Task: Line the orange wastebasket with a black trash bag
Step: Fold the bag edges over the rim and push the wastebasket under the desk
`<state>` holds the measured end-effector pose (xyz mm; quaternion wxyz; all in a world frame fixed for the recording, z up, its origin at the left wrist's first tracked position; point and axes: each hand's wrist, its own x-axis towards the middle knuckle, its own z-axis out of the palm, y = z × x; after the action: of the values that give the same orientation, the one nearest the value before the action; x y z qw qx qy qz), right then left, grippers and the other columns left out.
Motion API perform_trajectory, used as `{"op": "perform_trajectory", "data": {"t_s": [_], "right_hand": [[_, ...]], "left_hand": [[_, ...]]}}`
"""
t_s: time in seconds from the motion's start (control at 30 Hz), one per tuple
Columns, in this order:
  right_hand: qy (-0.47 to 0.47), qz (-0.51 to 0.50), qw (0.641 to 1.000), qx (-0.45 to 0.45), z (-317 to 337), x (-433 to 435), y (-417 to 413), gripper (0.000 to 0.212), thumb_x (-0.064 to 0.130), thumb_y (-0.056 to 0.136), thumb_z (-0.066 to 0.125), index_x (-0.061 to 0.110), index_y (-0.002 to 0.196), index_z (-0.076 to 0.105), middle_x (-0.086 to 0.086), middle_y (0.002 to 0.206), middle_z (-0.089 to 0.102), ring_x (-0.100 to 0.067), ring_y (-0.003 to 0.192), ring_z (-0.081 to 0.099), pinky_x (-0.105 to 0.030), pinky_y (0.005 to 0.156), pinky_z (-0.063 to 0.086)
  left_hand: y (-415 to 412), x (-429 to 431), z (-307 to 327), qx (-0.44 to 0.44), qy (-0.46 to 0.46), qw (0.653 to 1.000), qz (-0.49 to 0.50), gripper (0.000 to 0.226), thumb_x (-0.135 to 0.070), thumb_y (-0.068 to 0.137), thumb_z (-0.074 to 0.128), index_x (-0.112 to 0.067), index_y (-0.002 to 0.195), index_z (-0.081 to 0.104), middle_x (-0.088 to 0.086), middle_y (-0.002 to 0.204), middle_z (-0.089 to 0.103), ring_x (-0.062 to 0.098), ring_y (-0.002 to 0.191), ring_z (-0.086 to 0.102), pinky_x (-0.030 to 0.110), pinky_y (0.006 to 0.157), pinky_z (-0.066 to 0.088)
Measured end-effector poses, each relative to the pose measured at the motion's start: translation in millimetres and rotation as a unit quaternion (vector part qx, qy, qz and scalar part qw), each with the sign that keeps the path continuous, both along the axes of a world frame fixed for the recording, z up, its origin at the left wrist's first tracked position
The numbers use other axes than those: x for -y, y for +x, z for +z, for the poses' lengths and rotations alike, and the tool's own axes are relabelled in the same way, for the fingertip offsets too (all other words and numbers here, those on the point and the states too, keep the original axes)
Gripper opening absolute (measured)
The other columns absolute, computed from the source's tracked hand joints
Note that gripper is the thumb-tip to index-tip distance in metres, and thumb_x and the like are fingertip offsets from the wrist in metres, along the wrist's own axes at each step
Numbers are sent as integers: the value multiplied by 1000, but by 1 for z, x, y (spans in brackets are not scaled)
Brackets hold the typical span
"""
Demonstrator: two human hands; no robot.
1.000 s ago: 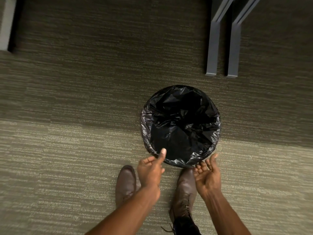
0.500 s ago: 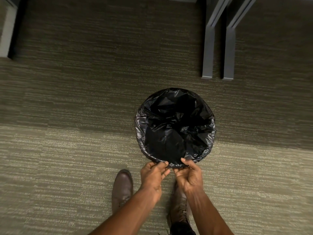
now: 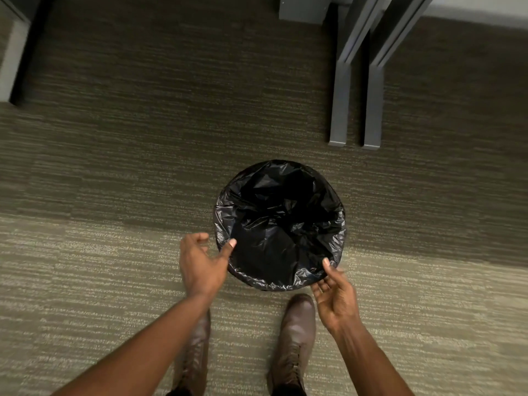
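Note:
A round wastebasket stands on the carpet, seen from straight above. A crinkled black trash bag [image 3: 280,224] fills it and folds over the whole rim, so none of the orange shows. My left hand [image 3: 201,261] is at the rim's left near side, fingers spread, thumb tip touching the plastic. My right hand [image 3: 334,295] is at the rim's right near side, palm up and fingers apart, thumb against the bag's edge. Neither hand pinches or holds the bag.
Two grey metal furniture legs [image 3: 338,110] stand just beyond the basket, to its right. A grey furniture base [image 3: 11,67] sits at the far left edge. My two brown boots [image 3: 297,332] are planted right in front of the basket on striped carpet.
Half a second ago both hands pinched the bag together at the near rim. They have let go and moved apart, the left to the left side, the right to the right side.

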<state>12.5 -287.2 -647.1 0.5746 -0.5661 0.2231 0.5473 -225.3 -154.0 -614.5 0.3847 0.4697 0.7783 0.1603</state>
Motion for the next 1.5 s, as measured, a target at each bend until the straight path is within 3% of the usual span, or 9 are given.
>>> {"op": "perform_trajectory", "data": {"t_s": [0.23, 0.37, 0.57, 0.77, 0.93, 1.1, 1.3, 1.4, 1.5], "right_hand": [[-64, 69, 977, 189, -5, -19, 21, 41, 26, 85, 90, 15, 118, 68, -6, 95, 84, -21, 88, 78, -43, 75, 66], [-84, 134, 943, 293, -10, -21, 25, 35, 26, 91, 87, 15, 120, 73, -22, 105, 80, -39, 102, 78, -67, 95, 61], [-89, 190, 904, 372, -13, -20, 29, 21, 35, 93, 84, 21, 108, 77, -21, 97, 78, -49, 99, 75, -68, 82, 63], [-103, 243, 870, 417, -5, -42, 39, 34, 43, 95, 79, 15, 113, 74, -6, 99, 79, -29, 92, 77, -54, 86, 65], [-94, 277, 834, 469, 7, -78, 59, 42, 45, 96, 76, 8, 116, 69, -10, 88, 73, -31, 80, 70, -56, 78, 62], [-79, 275, 819, 498, 20, -138, 91, 24, 41, 98, 76, 20, 105, 66, 2, 91, 75, -31, 91, 77, -46, 79, 64], [-69, 290, 793, 532, 23, -210, 140, 34, 39, 101, 72, 6, 111, 69, -14, 103, 79, -38, 98, 76, -52, 81, 64], [-51, 304, 746, 590, 22, -240, 160, 43, 41, 103, 70, -1, 109, 74, -18, 101, 80, -36, 95, 76, -32, 69, 56], [-60, 296, 741, 600, 15, -267, 176, 43, 40, 102, 70, -3, 109, 74, -20, 104, 79, -37, 97, 75, -38, 74, 56]], "left_hand": [[6, -27, -7, 76, -44, 995, 44, 25, -17, 92, 85, -19, 109, 66, -6, 94, 73, 10, 88, 74, 10, 56, 54], [5, -30, -12, 83, -53, 994, 46, 31, -16, 92, 86, -11, 120, 72, 1, 104, 78, 15, 90, 75, 14, 69, 53], [-2, -34, -16, 86, -57, 995, 0, 45, -17, 87, 89, -9, 126, 69, -6, 95, 72, 4, 83, 69, 8, 66, 56], [3, -45, -14, 85, -51, 995, 7, 44, -17, 87, 90, -6, 125, 71, -8, 90, 74, 3, 79, 70, 1, 58, 52], [24, -78, 9, 84, -24, 996, -27, 21, -16, 89, 88, -24, 99, 71, -6, 91, 79, 14, 86, 78, 25, 76, 63], [59, -144, 19, 75, 9, 996, -52, 24, -27, 88, 89, -16, 108, 80, -5, 97, 81, 15, 84, 77, 16, 65, 54], [100, -223, 10, 107, 46, 990, -84, 28, -25, 88, 88, -20, 72, 66, -9, 67, 65, 8, 61, 58, 23, 54, 40], [118, -256, 2, 153, 41, 985, -64, 25, -20, 84, 92, -23, 78, 68, -9, 75, 71, 10, 71, 68, 18, 60, 52], [133, -281, -7, 161, 26, 984, -78, 28, -9, 82, 92, -10, 105, 76, 4, 96, 82, 20, 88, 77, 23, 73, 64]]}}
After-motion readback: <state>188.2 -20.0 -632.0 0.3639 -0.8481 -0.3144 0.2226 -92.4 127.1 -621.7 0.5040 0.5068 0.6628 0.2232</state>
